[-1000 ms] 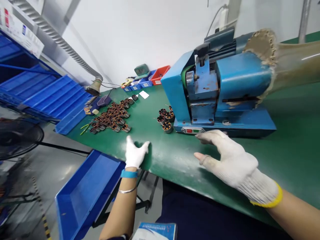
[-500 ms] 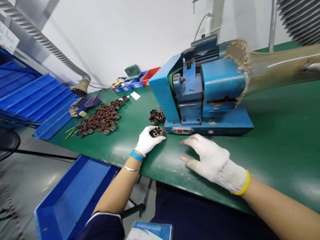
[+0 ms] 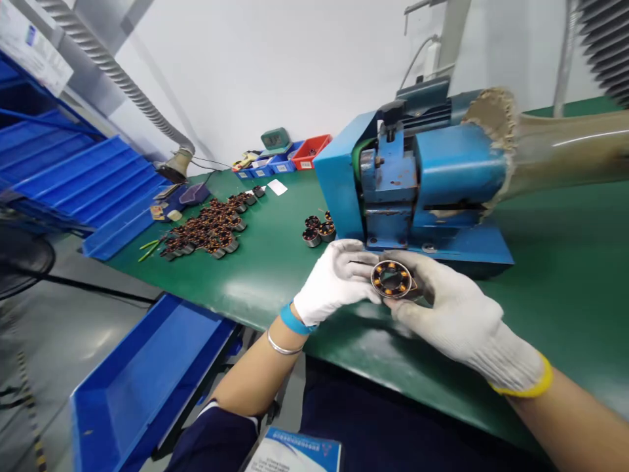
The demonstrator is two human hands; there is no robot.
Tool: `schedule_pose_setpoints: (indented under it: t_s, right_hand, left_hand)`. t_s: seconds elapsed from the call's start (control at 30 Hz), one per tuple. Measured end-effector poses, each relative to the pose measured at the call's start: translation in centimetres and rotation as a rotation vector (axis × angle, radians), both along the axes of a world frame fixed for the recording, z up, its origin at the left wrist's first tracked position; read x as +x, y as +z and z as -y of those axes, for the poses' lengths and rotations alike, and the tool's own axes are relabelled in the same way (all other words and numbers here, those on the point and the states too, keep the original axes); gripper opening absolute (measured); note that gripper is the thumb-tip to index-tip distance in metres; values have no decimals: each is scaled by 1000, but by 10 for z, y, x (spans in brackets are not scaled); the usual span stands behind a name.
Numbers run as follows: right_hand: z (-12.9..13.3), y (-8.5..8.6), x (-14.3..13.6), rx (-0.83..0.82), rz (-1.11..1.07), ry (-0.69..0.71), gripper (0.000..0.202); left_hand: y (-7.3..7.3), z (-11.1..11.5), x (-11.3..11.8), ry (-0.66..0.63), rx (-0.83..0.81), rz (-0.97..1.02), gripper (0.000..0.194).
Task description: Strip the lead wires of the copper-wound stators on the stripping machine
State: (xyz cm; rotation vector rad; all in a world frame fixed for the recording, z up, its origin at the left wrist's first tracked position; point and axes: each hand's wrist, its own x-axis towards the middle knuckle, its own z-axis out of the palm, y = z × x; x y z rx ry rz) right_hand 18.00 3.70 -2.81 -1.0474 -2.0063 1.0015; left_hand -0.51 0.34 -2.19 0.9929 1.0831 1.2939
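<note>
A motor stator, a short metal ring with copper windings around a dark centre, is held above the bench in front of the blue machine. My right hand, in a white knit glove with a yellow cuff, grips it from the right, fingers over the top and thumb below. On its left side is my left hand, white-gloved, its fingers loosely stretched out and apart. The left fingertips reach the stator's edge; whether they still touch is unclear. Several similar stators stand left of the machine, partly hidden behind it.
The blue belt-driven machine fills the bench's right side, with a wide duct attached. A heap of stators covers the left of the green bench, near green-handled pliers. Small bins line the wall; a blue tray sits below.
The stator has moved right and nearer, from my left hand into my right hand's grip. My left hand has loosened, and my right fingers have closed around it. The camera view has shifted slightly.
</note>
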Motion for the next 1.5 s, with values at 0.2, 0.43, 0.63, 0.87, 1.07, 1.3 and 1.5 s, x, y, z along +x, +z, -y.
schedule_pose_setpoints:
  t_s: [0.2, 0.43, 0.63, 0.87, 1.07, 1.3, 1.5]
  right_hand:
    - [-9, -9, -3, 246, -162, -328, 64]
    - [-30, -7, 5, 403, 17, -425, 40]
    - [-46, 3, 9, 437, 153, -482, 43]
    - [-50, 15, 3, 435, 259, -526, 30]
    - [-51, 12, 5, 434, 236, -574, 31]
    - [-53, 5, 6, 437, 115, -569, 37]
    - [-52, -1, 7, 483, 69, -559, 37]
  left_hand:
    - [-2, -7, 52, 35, 137, -116, 71]
    - [11, -41, 77, 142, 105, -327, 54]
    - [20, -60, 88, 215, 127, -281, 54]
    - [27, -66, 90, 252, 220, -410, 35]
    - [29, -69, 94, 229, 260, -402, 28]
    - [28, -69, 97, 238, 255, -416, 33]
    - [26, -67, 98, 245, 257, -433, 32]
